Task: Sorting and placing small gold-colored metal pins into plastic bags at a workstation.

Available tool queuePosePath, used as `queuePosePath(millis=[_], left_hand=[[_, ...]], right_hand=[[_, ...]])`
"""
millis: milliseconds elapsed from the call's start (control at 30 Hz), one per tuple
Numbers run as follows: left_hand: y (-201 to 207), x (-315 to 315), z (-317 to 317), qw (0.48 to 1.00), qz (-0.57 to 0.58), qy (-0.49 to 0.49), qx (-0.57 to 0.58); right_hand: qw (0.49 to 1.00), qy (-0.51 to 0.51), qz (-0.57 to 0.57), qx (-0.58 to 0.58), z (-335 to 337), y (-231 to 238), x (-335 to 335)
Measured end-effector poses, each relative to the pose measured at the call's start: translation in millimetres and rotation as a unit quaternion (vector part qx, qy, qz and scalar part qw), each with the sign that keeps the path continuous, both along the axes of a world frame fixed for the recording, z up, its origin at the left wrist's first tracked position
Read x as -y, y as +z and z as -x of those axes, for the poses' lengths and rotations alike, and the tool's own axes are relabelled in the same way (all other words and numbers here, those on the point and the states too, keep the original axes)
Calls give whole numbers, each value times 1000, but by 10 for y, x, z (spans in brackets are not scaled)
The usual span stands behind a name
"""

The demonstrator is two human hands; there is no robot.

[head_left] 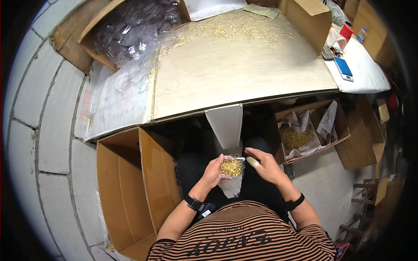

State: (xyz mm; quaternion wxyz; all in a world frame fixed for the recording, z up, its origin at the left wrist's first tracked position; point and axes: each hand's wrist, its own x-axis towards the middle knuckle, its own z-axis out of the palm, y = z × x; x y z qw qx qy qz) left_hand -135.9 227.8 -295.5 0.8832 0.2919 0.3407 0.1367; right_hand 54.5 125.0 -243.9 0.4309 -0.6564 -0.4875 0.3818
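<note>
Above my lap, my left hand (212, 172) grips a small clear plastic box (231, 176) by its left side. Thin gold-coloured wire pieces (232, 166) fill it in a tangle, and a few stick up past the rim. Just right of the box is my right hand (265, 167), its fingers stretched out and apart from the thumb, holding nothing I can see. A pale cover wraps that thumb. Whether its fingertips touch the box, I cannot tell.
Gold wire pieces (235, 32) lie scattered over the far part of the table (235, 80). Clear plastic boxes (130, 37) heap at the far left. An open carton (124, 191) stands left of me; a lined carton (300, 152) with gold pieces sits right. A blue scale (343, 68) lies far right.
</note>
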Motion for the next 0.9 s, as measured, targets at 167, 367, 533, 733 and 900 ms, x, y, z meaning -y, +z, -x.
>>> queuePosePath(millis=[167, 367, 533, 733, 900], left_hand=[[310, 30, -92, 999, -43, 13, 12], [396, 72, -162, 990, -63, 121, 27], [415, 128, -190, 983, -67, 165, 53], [436, 129, -199, 978, -81, 180, 69], [401, 120, -154, 983, -36, 169, 70]], right_hand=[[996, 43, -68, 44, 307, 138, -262], [920, 19, -209, 330, 457, 413, -201], [916, 30, -185, 354, 487, 362, -120], [901, 53, -177, 394, 528, 435, -142], [916, 112, -180, 340, 451, 395, -177]])
